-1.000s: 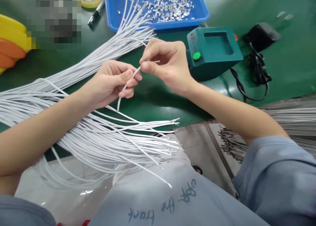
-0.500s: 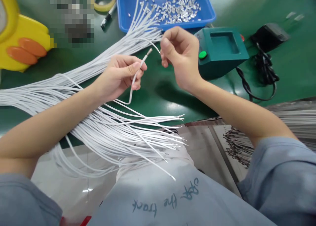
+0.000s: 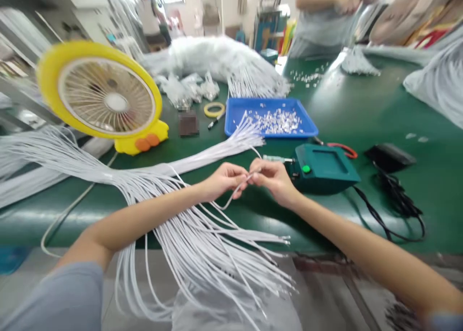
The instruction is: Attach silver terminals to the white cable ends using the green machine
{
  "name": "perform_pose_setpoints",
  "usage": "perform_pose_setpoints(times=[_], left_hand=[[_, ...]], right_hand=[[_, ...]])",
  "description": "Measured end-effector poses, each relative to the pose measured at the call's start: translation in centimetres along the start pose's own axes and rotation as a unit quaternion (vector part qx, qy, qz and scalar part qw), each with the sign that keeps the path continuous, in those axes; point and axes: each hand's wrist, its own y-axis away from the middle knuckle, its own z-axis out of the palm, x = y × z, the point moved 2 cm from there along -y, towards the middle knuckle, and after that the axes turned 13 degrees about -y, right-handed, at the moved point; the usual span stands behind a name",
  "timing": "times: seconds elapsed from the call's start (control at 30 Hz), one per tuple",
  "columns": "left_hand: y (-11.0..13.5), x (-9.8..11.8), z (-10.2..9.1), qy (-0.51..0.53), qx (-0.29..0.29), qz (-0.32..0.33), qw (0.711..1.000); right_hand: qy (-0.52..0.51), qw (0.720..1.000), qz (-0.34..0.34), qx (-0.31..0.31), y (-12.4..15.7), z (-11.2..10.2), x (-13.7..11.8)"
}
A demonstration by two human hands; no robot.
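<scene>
Near the middle of the view, my left hand (image 3: 228, 180) pinches a white wire (image 3: 225, 206) a little short of its end. My right hand (image 3: 272, 177) meets it, thumb and fingers closed at that wire's tip. A second thin white wire runs from the upper bundle (image 3: 213, 152) down to my right fingers; whether they grip it is hidden. Under my left forearm, the lower bundle of white wires (image 3: 202, 244) fans out over the table edge, its bare ends to the right. Just right of my right hand stands a green machine (image 3: 327, 169) with a green button.
Behind the hands, a blue tray (image 3: 231, 123) holds many small metal pieces. A yellow fan (image 3: 157, 104), a tape roll (image 3: 214, 110) and a marker (image 3: 216, 121) stand left of it. A black adapter (image 3: 390, 157) with cable lies right. Another person (image 3: 320, 27) works across the table.
The camera has tilted up, bringing the fan, far table and another person into view. My hands have come together from apart, meeting at the wire's tip.
</scene>
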Motion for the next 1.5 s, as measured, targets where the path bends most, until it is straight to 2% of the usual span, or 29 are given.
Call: perform_pose_setpoints(times=[0.07,0.2,0.4,0.6,0.8,1.27,1.5], left_hand=[[-0.3,-0.1,0.1,0.025,-0.002,-0.014,1.0],[-0.8,0.0,0.3,0.004,-0.012,0.017,1.0],[-0.5,0.0,0.0,-0.006,-0.004,0.026,1.0],[-0.8,0.0,-0.1,-0.045,-0.018,0.023,0.999],[-0.8,0.4,0.0,-0.06,0.0,0.032,0.998],[-0.6,0.5,0.3,-0.035,-0.034,0.03,0.998],[-0.6,0.1,0.4,-0.01,-0.055,0.017,0.998]], right_hand=[[0.009,1.0,0.001,0.01,0.1,-0.2,-0.2],[-0.016,0.999,-0.008,0.043,0.0,-0.6,-0.5],[0.04,0.998,-0.006,0.057,0.0,-0.6,-0.8],[0.048,0.998,0.0,0.043,-0.2,-0.8,-0.8],[0.089,0.995,-0.019,0.048,-0.3,-1.2,-0.9],[0.112,0.992,-0.038,0.041,-0.4,-1.3,-0.6],[0.096,0.995,-0.014,0.024,-0.2,-1.1,-0.2]])
